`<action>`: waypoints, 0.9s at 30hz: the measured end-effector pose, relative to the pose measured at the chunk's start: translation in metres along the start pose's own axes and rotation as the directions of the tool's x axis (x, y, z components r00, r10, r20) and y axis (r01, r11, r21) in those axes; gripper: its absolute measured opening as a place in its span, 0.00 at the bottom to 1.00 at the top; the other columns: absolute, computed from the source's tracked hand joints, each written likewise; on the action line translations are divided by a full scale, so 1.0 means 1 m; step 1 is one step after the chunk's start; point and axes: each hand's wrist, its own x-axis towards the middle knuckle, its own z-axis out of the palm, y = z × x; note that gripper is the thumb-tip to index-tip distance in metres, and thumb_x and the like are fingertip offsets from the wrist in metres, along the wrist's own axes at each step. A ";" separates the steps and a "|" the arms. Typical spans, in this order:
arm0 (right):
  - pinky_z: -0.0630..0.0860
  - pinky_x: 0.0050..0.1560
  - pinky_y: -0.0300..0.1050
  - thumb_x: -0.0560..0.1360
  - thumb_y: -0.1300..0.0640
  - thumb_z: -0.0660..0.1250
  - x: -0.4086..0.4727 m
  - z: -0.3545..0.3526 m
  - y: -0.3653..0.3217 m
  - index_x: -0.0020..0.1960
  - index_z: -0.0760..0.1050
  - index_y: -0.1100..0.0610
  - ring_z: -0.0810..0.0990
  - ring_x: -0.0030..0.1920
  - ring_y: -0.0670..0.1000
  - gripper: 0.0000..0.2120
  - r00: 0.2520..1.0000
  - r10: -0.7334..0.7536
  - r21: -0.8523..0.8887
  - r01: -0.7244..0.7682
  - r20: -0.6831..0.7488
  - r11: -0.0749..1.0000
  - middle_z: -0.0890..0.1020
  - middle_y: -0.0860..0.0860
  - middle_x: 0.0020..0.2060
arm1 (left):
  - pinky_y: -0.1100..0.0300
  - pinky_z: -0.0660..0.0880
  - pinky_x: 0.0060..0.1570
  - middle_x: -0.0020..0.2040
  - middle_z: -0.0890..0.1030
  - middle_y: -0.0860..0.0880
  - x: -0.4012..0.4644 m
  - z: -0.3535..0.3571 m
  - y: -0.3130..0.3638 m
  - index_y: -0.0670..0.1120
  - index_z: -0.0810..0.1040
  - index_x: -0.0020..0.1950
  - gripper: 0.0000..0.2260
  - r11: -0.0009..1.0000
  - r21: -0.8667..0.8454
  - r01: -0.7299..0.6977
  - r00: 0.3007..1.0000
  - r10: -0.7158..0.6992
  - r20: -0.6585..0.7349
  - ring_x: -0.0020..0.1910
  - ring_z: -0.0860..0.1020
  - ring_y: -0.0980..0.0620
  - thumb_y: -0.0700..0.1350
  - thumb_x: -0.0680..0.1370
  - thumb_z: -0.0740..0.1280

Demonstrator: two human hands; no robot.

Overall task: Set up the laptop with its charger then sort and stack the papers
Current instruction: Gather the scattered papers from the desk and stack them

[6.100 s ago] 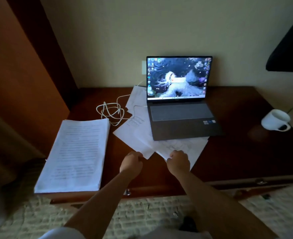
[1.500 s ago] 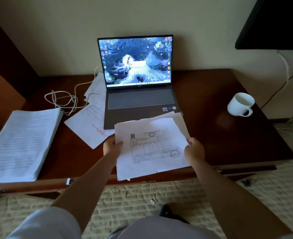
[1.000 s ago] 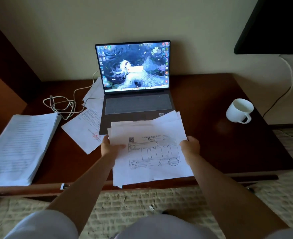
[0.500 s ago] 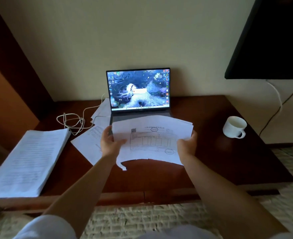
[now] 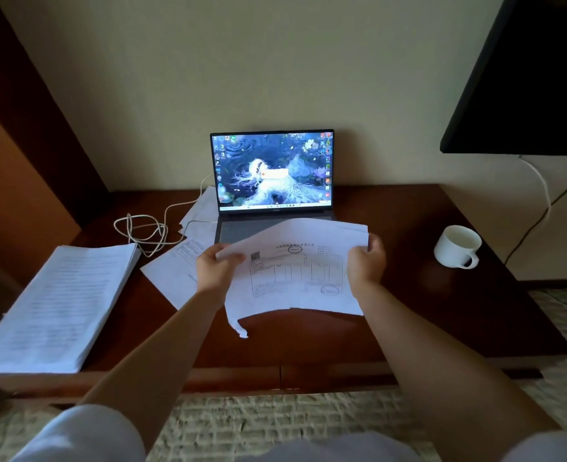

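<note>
Head view, what are the hands doing?
— Left hand (image 5: pixel 217 271) and right hand (image 5: pixel 367 261) each grip a side edge of a sheaf of papers (image 5: pixel 295 275), lifted above the desk (image 5: pixel 409 321).
— And the sheaf?
— Printed form uppermost, lower edge drooping, covering part of the open laptop (image 5: pixel 272 181).

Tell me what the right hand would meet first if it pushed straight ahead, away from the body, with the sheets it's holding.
Most likely the open laptop: the right hand grips the held papers just in front of its keyboard. Depth is unclear; lifted high enough, it could meet the screen instead.
</note>
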 end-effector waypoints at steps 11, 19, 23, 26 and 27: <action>0.75 0.40 0.45 0.69 0.70 0.62 0.004 0.018 0.014 0.54 0.79 0.61 0.80 0.43 0.56 0.16 0.979 0.157 -0.105 -0.144 0.130 0.984 0.82 0.56 0.45 | 0.53 0.73 0.44 0.48 0.78 0.46 0.002 0.011 0.002 0.41 0.77 0.58 0.13 0.994 0.104 0.024 0.996 -0.014 -0.092 0.49 0.75 0.46 0.37 0.74 0.69; 0.78 0.43 0.51 0.70 0.66 0.65 -0.001 0.019 0.023 0.53 0.78 0.61 0.81 0.45 0.59 0.13 0.965 0.177 -0.192 -0.140 0.194 0.971 0.83 0.58 0.47 | 0.50 0.76 0.47 0.50 0.81 0.42 0.028 0.000 0.002 0.40 0.78 0.55 0.11 0.988 0.099 0.121 0.978 -0.101 -0.183 0.50 0.78 0.41 0.37 0.73 0.69; 0.79 0.48 0.57 0.72 0.66 0.64 -0.002 0.025 0.018 0.51 0.77 0.65 0.81 0.46 0.62 0.08 0.952 0.191 -0.267 -0.124 0.239 0.956 0.81 0.62 0.47 | 0.52 0.74 0.46 0.49 0.78 0.41 0.033 -0.009 -0.011 0.37 0.77 0.59 0.12 0.924 0.278 0.261 0.964 -0.234 -0.129 0.48 0.77 0.42 0.34 0.75 0.65; 0.78 0.45 0.51 0.74 0.66 0.63 -0.005 0.036 0.019 0.51 0.75 0.62 0.77 0.43 0.55 0.07 0.933 0.173 -0.276 -0.084 0.315 0.958 0.80 0.58 0.48 | 0.54 0.73 0.42 0.48 0.77 0.42 0.035 -0.016 -0.012 0.38 0.77 0.57 0.12 0.931 0.270 0.246 0.963 -0.202 -0.179 0.47 0.76 0.43 0.32 0.76 0.61; 0.77 0.43 0.49 0.74 0.66 0.63 -0.008 0.041 0.019 0.50 0.74 0.60 0.77 0.44 0.55 0.06 0.926 0.168 -0.283 -0.071 0.337 0.956 0.79 0.57 0.48 | 0.56 0.72 0.39 0.47 0.77 0.43 0.034 -0.019 -0.009 0.39 0.76 0.56 0.11 0.933 0.278 0.230 0.964 -0.179 -0.198 0.45 0.75 0.44 0.32 0.76 0.60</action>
